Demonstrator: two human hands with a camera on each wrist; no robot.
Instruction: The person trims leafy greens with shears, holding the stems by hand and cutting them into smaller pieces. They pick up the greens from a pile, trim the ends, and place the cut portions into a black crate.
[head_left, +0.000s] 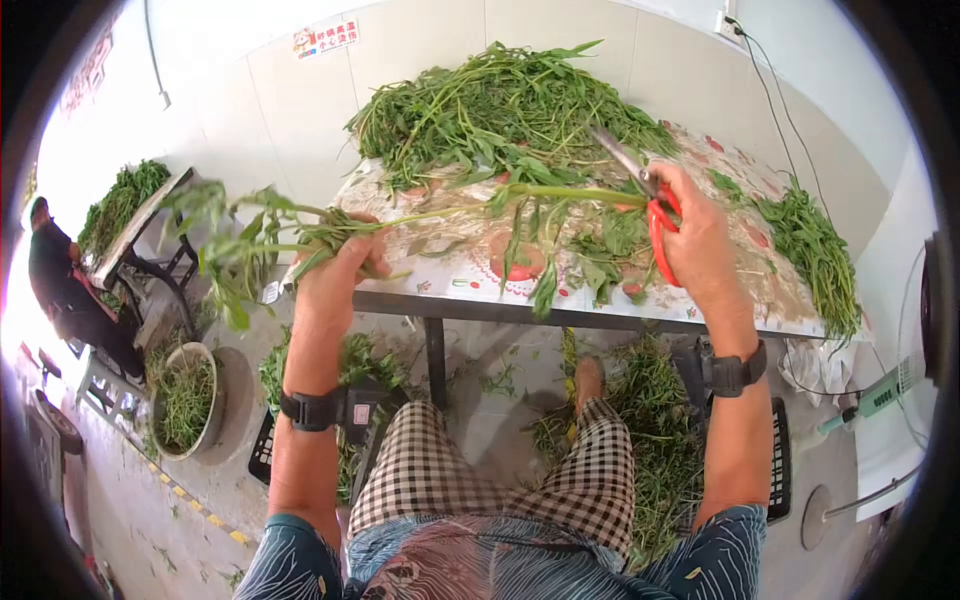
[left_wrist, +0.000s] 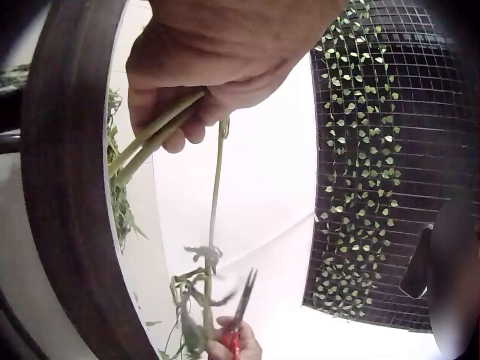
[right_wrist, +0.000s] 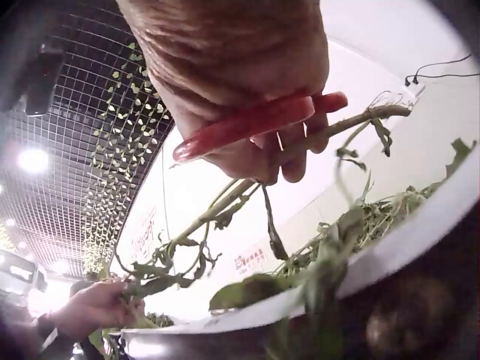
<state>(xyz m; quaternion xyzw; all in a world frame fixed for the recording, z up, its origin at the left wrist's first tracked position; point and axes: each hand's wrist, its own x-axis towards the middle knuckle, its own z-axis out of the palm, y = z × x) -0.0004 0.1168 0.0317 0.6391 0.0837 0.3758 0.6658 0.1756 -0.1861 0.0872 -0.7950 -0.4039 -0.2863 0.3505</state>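
Observation:
My left hand (head_left: 335, 270) grips a small bunch of leafy green stems (head_left: 285, 232), whose tops fan out to the left. A long thick plant stem (head_left: 560, 192) stretches from it across to my right hand (head_left: 703, 240), with wilted leaves hanging from it. That right hand holds red-handled scissors (head_left: 657, 240), blades pointing up and away, and its fingers also pinch the stem's thick end. In the right wrist view the red handle (right_wrist: 247, 127) loops across the palm beside the stem. Both hands are raised over the table's near edge.
A large heap of greens (head_left: 500, 120) covers the back of the table (head_left: 440, 265), with a smaller bunch (head_left: 810, 250) at its right. Crates and cut greens (head_left: 650, 440) lie below. A tub (head_left: 205, 400) stands left, near a person in dark clothes (head_left: 75, 280).

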